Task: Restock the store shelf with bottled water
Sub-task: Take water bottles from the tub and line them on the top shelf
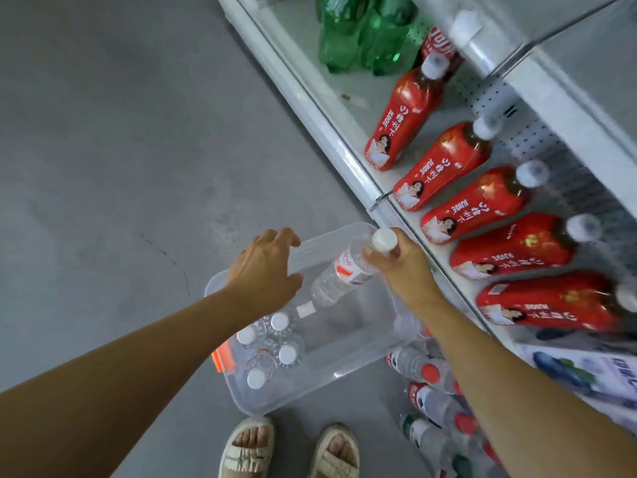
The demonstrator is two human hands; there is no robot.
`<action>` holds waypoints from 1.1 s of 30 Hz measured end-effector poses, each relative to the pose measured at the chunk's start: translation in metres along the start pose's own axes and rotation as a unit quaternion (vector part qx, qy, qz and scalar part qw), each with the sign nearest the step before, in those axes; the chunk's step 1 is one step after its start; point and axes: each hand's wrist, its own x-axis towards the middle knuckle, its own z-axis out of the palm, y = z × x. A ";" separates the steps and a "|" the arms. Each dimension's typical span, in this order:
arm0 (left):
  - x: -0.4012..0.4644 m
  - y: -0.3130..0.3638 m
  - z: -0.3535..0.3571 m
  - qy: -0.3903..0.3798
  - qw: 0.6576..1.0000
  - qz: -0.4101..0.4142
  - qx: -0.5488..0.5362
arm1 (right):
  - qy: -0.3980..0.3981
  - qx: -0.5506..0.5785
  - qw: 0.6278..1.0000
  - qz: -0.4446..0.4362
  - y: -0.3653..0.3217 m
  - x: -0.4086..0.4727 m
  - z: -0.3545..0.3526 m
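both forearms reach out from the bottom edge, over a pair of sandalled feet (289,450) on the grey floor. right hand (400,267) has its fingers curled round the neck of a water bottle (344,270), just under the white cap, and holds it tilted above the clear plastic bin (344,370), its base pointing down toward the bin's open middle. left hand (265,267) hovers over the far-left rim of the bin with fingers loosely bent and gripping nothing; whether it touches the rim cannot be told.

four more capped bottles (269,350) stand clustered in the near-left end of the bin. water bottles already placed (424,374) lie partly hidden under the right forearm, low on the shelf unit. above them runs a row of red juice bottles (462,181) on the white shelf (303,98), with green bottles (358,39) at the far end.

judging by this, the lift is in hand and the placing is next. a neck grip lets the bottle swing, so steadying its body with the free hand would help, then setting it upright beside the other water with the label outward, and clear of the juice row.
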 end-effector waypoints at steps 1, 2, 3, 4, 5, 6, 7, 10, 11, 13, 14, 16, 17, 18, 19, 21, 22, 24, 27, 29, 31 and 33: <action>-0.005 0.012 -0.012 -0.009 1.000 0.004 0.000 | -0.005 0.017 1.000 0.009 -0.017 -0.005 -0.015; -0.010 0.025 -0.025 -0.020 1.000 0.009 0.000 | -0.009 0.030 0.999 0.019 -0.038 -0.010 -0.029; -0.015 0.037 -0.037 -0.030 0.999 0.014 0.000 | -0.012 0.043 0.999 0.026 -0.058 -0.016 -0.043; -0.020 0.049 -0.050 -0.040 0.999 0.021 0.000 | -0.019 0.057 0.998 0.030 -0.079 -0.022 -0.058; -0.025 0.061 -0.063 -0.049 0.998 0.028 -0.001 | -0.025 0.077 0.996 0.031 -0.100 -0.028 -0.071; -0.031 0.073 -0.076 -0.058 0.998 0.036 -0.003 | -0.033 0.093 0.995 0.030 -0.121 -0.034 -0.085; -0.036 0.084 -0.089 -0.065 0.997 0.045 -0.006 | -0.038 0.104 0.993 0.030 -0.141 -0.039 -0.098; -0.052 0.120 -0.130 -0.075 0.994 0.075 -0.016 | -0.054 0.122 0.991 0.019 -0.204 -0.057 -0.135; -0.056 0.131 -0.144 -0.077 0.993 0.083 -0.024 | -0.057 0.136 0.989 0.014 -0.225 -0.063 -0.146; -0.067 0.154 -0.172 -0.078 0.991 0.101 -0.048 | -0.057 0.166 0.984 0.002 -0.266 -0.077 -0.165; -0.072 0.165 -0.185 -0.080 0.989 0.109 -0.062 | -0.057 0.183 0.981 -0.004 -0.287 -0.085 -0.174; -0.083 0.186 -0.211 -0.088 0.984 0.121 -0.092 | -0.065 0.205 0.976 -0.019 -0.327 -0.101 -0.193; -0.089 0.197 -0.225 -0.094 0.981 0.126 -0.110 | -0.075 0.211 0.974 -0.028 -0.346 -0.110 -0.201; -0.096 0.207 -0.238 -0.100 0.977 0.134 -0.130 | -0.082 0.214 0.973 -0.032 -0.365 -0.119 -0.210; -0.102 0.217 -0.251 -0.108 0.972 0.142 -0.156 | -0.085 0.214 0.972 -0.036 -0.381 -0.127 -0.219; -0.116 0.237 -0.276 -0.131 0.957 0.153 -0.210 | -0.088 0.217 0.971 -0.047 -0.412 -0.144 -0.233; -0.123 0.246 -0.287 -0.142 0.949 0.159 -0.232 | -0.091 0.218 0.970 -0.054 -0.426 -0.153 -0.239; -0.137 0.264 -0.308 -0.163 0.938 0.172 -0.252 | -0.090 0.213 0.971 -0.066 -0.453 -0.170 -0.249; -0.158 0.287 -0.333 -0.168 0.933 0.198 -0.248 | -0.081 0.197 0.973 -0.089 -0.487 -0.197 -0.262; -0.171 0.300 -0.346 -0.154 0.932 0.215 -0.247 | -0.075 0.211 0.969 -0.103 -0.506 -0.215 -0.269; -0.185 0.316 -0.359 -0.142 0.930 0.232 -0.246 | -0.064 0.215 0.967 -0.120 -0.524 -0.233 -0.276; -0.198 0.332 -0.371 -0.133 0.927 0.250 -0.245 | -0.036 0.215 0.966 -0.137 -0.542 -0.250 -0.284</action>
